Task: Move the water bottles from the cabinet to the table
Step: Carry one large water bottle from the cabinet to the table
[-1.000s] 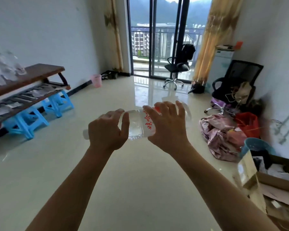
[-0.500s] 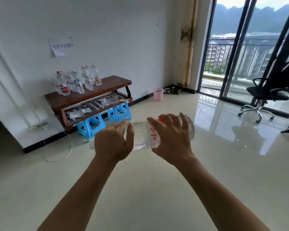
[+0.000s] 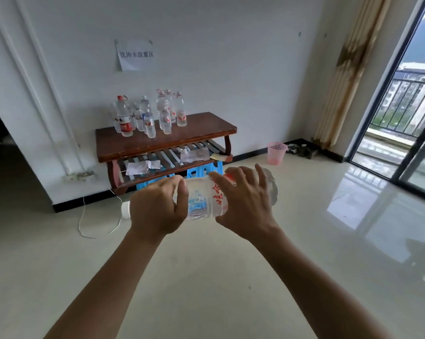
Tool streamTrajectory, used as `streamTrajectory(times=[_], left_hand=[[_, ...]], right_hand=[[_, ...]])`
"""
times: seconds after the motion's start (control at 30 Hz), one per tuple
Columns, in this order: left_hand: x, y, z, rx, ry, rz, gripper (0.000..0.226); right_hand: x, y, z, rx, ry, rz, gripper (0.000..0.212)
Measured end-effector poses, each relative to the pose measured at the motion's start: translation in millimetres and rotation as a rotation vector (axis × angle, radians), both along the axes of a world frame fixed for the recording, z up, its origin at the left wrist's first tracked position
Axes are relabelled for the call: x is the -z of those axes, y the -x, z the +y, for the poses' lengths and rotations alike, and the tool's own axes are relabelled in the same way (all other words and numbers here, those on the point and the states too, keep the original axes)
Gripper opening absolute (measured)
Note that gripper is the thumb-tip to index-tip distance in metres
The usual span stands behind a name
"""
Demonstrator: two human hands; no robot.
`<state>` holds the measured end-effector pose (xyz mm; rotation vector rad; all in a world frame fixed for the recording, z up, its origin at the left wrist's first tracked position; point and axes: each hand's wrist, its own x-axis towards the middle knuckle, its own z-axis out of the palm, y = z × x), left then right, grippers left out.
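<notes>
I hold a large clear water bottle (image 3: 201,201) sideways in front of me, its white cap to the left and red lettering on the label. My left hand (image 3: 155,206) grips the neck end. My right hand (image 3: 243,204) wraps the body near the base. Ahead, by the white wall, stands a low brown wooden table (image 3: 194,133). Several upright water bottles (image 3: 148,116) are grouped on the left half of its top. No cabinet is in view.
Papers lie on the table's slatted lower shelf (image 3: 167,160), with blue plastic stools (image 3: 199,171) beneath. A pink waste basket (image 3: 276,152) stands right of it. A white cable (image 3: 84,216) trails on the glossy floor. Sliding balcony doors (image 3: 402,118) and a curtain (image 3: 346,69) are at right.
The view has swung left, bringing the table and its bottles from the left edge toward the centre and closer. Both hands keep the same hold on the sideways bottle.
</notes>
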<state>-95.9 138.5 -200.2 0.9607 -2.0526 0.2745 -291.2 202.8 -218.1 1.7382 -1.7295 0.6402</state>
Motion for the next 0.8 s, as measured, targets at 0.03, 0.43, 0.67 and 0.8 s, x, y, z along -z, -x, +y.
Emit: streamTrajectory(times=[0.03,0.43,0.67,0.8], left_hand=[[-2,9,-26,0.011,-0.024,0.003,0.050],[-7,160,-310,0.102,0.045,0.018,0.059],[14,275,-501,0.088,-0.033,-0.096,0.045],[3,318,-594,0.005,-0.037,-0.092,0.042]], right_hand=[[-1,8,-27,-0.006,-0.008,-0.008,0.098],[1,153,-291,0.028,-0.009,-0.095,0.096],[30,260,-472,0.077,-0.088,-0.169,0.095],[21,307,-578,0.047,-0.131,-0.198,0.094]])
